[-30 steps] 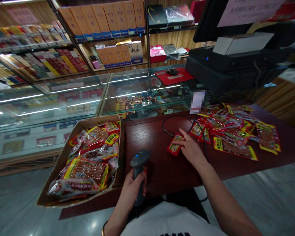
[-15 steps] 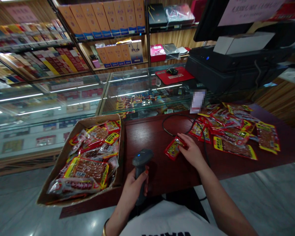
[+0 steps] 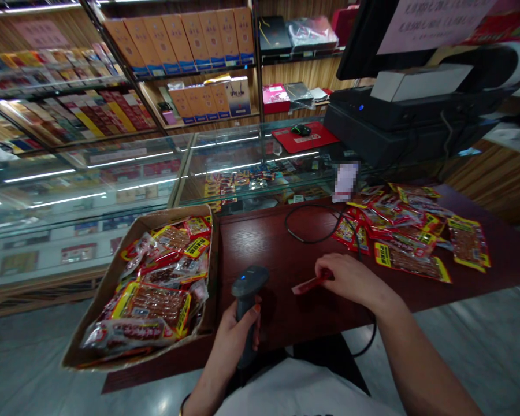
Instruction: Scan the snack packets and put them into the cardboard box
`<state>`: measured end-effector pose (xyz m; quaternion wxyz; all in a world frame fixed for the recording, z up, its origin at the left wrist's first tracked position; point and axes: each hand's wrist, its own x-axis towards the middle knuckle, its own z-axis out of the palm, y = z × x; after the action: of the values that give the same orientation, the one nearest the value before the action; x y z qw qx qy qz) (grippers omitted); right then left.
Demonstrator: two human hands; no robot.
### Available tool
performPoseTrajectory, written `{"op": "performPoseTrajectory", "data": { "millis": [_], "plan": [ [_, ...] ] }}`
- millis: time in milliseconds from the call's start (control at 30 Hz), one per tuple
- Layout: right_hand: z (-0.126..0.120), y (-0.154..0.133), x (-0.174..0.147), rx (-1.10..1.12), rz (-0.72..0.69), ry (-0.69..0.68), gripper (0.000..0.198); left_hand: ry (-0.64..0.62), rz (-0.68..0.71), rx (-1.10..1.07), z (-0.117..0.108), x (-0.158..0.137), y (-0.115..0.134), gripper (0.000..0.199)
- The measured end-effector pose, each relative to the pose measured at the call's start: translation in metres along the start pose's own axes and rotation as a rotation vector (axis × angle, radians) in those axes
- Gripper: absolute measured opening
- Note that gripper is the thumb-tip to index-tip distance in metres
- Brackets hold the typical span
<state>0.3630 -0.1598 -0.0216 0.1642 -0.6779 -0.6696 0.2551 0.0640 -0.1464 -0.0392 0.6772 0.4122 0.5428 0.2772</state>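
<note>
My left hand (image 3: 238, 332) is wrapped round the grip of a dark barcode scanner (image 3: 250, 283), held upright over the counter's front edge with its head on top. My right hand (image 3: 344, 280) pinches a small red snack packet (image 3: 305, 285), tilted so that mostly its edge and a pale end show. The fingers cover the rest of the packet. To my left sits an open cardboard box (image 3: 215, 260) filled with red and yellow snack packets (image 3: 156, 300). A loose pile of similar packets (image 3: 409, 260) lies on the right side of the counter.
A black cable (image 3: 301, 240) loops over the dark red countertop (image 3: 251, 242). Behind stands a glass display case (image 3: 225, 150) with a red mouse pad (image 3: 281, 138) on it. At the back right are a monitor (image 3: 359, 46) and a black machine (image 3: 372, 127).
My right hand has closed on the small packet and tipped it up from lying flat, printed face visible, to nearly edge-on. My left hand still holds the scanner in about the same place.
</note>
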Motion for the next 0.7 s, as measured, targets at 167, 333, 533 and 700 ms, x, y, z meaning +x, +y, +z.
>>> {"op": "performPoseTrajectory", "data": {
  "millis": [167, 333, 533, 700],
  "plan": [
    [0.033, -0.001, 0.034, 0.762, 0.156, 0.339, 0.043, 0.007, 0.013, 0.007, 0.002, -0.005, 0.008, 0.042],
    [0.077, -0.015, 0.069, 1.386, 0.271, 0.364, 0.045, -0.005, 0.069, 0.079, 0.005, -0.010, 0.020, 0.039],
    [0.096, -0.012, 0.078, 1.540, 0.371, 0.429, 0.030, -0.037, 0.082, 0.157, 0.005, -0.009, 0.018, 0.035],
    [0.095, -0.007, 0.075, 1.516, 0.340, 0.386, 0.026, -0.084, 0.098, 0.231, 0.004, -0.008, 0.012, 0.029]
  ]
}}
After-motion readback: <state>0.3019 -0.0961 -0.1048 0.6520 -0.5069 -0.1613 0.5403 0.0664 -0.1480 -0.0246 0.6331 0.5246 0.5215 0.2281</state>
